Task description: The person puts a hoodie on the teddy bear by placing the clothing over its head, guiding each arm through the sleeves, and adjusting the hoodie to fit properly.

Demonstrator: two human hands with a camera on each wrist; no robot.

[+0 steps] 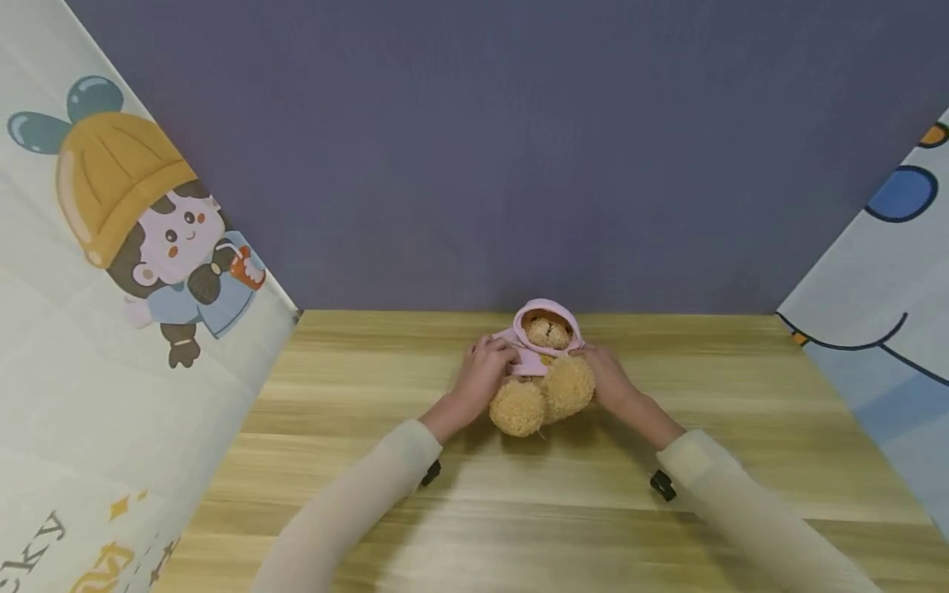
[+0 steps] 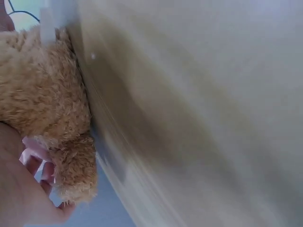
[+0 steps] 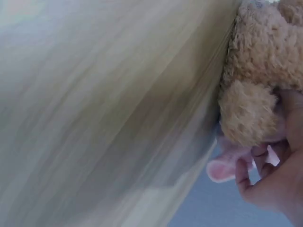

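Observation:
A tan plush teddy bear (image 1: 569, 385) in a pink hoodie (image 1: 530, 361) sits near the back of the wooden table, hood up, its two feet toward me. My left hand (image 1: 483, 372) grips its side at the hoodie sleeve. On the opposite side my right hand (image 1: 610, 383) holds it, fingertips at the pink cloth. In the left wrist view, curly fur (image 2: 42, 85) fills the left edge, with curled fingers below it. The right wrist view has the bear's paw (image 3: 248, 113) beside my thumb and bent fingers, and a pink hood ear (image 3: 221, 169) beneath.
A wood-grain table (image 1: 356, 354) lies under the bear. Behind it rises a dark blue-grey wall (image 1: 474, 165). Cartoon-printed white panels (image 1: 89, 395) flank the table on both sides. Small black pieces (image 1: 662, 485) show beneath both sleeve cuffs.

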